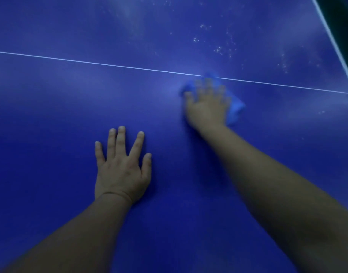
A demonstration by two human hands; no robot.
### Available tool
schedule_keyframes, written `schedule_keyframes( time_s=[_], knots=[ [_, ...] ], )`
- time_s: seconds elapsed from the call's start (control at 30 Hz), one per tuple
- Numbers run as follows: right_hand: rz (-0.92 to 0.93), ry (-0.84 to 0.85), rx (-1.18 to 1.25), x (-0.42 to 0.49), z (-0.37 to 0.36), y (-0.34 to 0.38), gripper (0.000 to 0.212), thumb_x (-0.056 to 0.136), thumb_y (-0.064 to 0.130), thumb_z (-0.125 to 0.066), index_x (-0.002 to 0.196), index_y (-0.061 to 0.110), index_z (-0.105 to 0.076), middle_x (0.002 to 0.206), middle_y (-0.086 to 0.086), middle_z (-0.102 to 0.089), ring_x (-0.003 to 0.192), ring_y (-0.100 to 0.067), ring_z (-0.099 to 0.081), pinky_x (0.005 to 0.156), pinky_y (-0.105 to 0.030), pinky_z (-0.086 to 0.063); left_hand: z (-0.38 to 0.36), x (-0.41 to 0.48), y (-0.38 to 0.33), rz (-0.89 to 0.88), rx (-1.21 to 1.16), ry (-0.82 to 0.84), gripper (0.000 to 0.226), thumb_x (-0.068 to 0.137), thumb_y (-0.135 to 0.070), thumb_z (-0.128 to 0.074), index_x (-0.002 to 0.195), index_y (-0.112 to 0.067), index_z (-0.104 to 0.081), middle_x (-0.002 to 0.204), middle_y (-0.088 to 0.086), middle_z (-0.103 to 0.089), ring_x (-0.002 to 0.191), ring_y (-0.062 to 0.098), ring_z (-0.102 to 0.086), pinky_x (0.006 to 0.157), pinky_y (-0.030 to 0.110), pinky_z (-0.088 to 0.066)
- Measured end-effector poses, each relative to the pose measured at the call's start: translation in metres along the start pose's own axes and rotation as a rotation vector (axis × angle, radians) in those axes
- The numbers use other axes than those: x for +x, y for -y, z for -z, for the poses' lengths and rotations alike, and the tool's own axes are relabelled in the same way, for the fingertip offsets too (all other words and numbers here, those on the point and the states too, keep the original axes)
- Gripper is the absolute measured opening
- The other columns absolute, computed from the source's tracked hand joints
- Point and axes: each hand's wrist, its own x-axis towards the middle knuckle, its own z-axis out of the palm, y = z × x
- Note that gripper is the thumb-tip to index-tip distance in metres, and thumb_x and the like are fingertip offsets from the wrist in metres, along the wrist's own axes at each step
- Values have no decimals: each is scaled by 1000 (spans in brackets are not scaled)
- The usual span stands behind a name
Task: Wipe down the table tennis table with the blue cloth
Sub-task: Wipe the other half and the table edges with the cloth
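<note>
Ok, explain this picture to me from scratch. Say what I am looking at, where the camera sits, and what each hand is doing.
There is no machine here: a person works with two bare hands, and one wide-angle camera on their head looks forward and down, so both forearms enter from the bottom edge.

The surface is a dark blue table tennis table with a thin white line across it. Pale specks dot the area beyond the line.

The left hand lies flat, fingers spread, holding nothing; it looks like a brace. The right hand presses flat on a crumpled blue cloth at the white line. It is blurred, so probably wiping. It is a press, not a closed grip.
</note>
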Motion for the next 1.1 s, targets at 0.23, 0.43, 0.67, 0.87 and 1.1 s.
schedule_keyframes(
  time_s=[0.23, 0.43, 0.67, 0.87, 1.1],
  knots=[
    [339, 72, -83, 16, 7, -15, 61, 99, 63, -24, 156, 40, -27, 167, 7, -16, 153, -31, -14, 121, -56, -12, 4, -4, -7, -39, 45, -33, 72, 96, -53, -18, 159, -20, -22, 168, 15, -7, 154, 34, -1, 120, 62, -4],
    [-456, 8, 79, 41, 42, -152, 66, 100, 61, -20, 160, 33, -17, 169, 4, -6, 154, -35, -2, 120, -62, -2, -16, -27, -72, -261, -72, -28, 67, 98, -50, -23, 158, -19, -29, 168, 5, -13, 155, 27, -5, 121, 59, -5],
    [388, 90, -10, -49, -6, 4, 60, 100, 61, -32, 157, 42, -23, 168, 9, -9, 154, -33, 0, 120, -59, 3, -22, -24, -76, -245, 5, 51, 65, 99, -49, -24, 158, -23, -28, 167, -1, -21, 156, 26, -6, 122, 61, -6],
    [405, 80, -90, 1, 12, -77, 64, 96, 70, -27, 154, 45, -28, 167, 11, -16, 154, -33, -9, 119, -61, -3, -22, -24, -76, -252, 40, 30, 65, 96, -48, -29, 155, -21, -36, 164, 2, -28, 154, 27, -15, 121, 60, -8],
    [35, 65, -105, 44, 47, -225, 71, 93, 74, -18, 156, 42, -25, 167, 7, -16, 152, -35, -13, 119, -62, -13, -21, -24, -76, -247, 23, 27, 65, 98, -50, -25, 157, -22, -31, 166, 1, -23, 155, 25, -9, 122, 57, -2]
  ],
)
